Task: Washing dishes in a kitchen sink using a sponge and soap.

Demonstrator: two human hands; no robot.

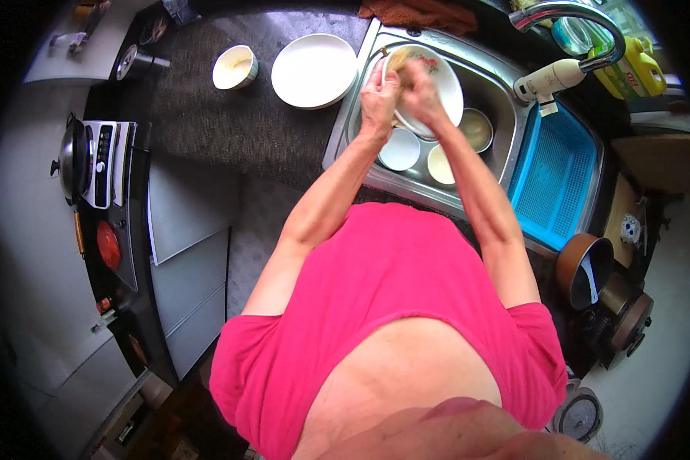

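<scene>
Over the left sink basin [503,167], my left hand [379,98] grips the left rim of a white plate [449,95] with a red pattern. The plate is tilted. At its upper left part is my right hand [420,95], blurred, with a tan scrubbing pad or loofah [400,58] at its fingers. The pad lies between both hands, against the plate. Below the plate, in the basin, are a white bowl [399,149], a second small bowl [440,164] partly behind my right forearm, and a round metal bowl [476,130].
Left on the dark counter stand a white plate [314,71] and a small bowl [235,68] with residue. A faucet [552,80] rises behind the sink, beside a yellow detergent bottle [632,69]. A blue draining basket [552,172] sits in the right basin, near a brown pot [572,267].
</scene>
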